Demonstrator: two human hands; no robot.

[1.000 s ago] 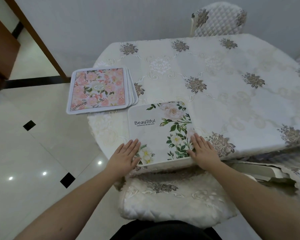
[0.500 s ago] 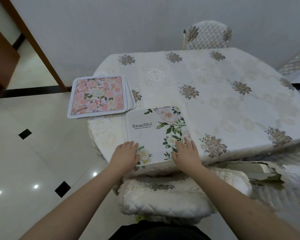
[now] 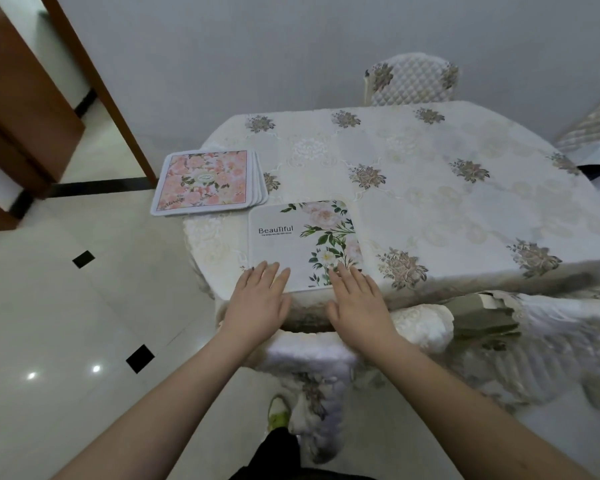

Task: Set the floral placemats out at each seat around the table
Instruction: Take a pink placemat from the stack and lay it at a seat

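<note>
- The white placemat (image 3: 302, 245) printed with green leaves, pale roses and the word "Beautiful" is lying flat at the near edge of the table (image 3: 465, 209), in front of the cushioned chair (image 3: 309, 362) tucked below it
- Its near edge is sitting right at the table's rim, so a push or drag toward the body is likely to be tipping it off onto the chair; the glossy tablecloth (image 3: 413, 188) looks slippery, which is adding to that risk
- The stack of pink floral placemats (image 3: 205, 183) is overhanging the table's left corner, with a good part of it jutting out over the floor; a brush from an arm reaching for the next mat could be sending the whole pile down
- Pulling only the top mat sideways may also be dragging the ones beneath it further off the edge
- The left hand (image 3: 257, 299) is lying open and flat, fingers straight and together, fingertips pressing on the mat's near left corner, grasping nothing
- The right hand (image 3: 357, 303) is likewise spread flat, fingers extended, tips touching the mat's near right part by the printed flowers, holding nothing
- Seats at the far side, such as the quilted chair (image 3: 411, 79), are showing no mat yet, so most of the job is looking undone
</note>
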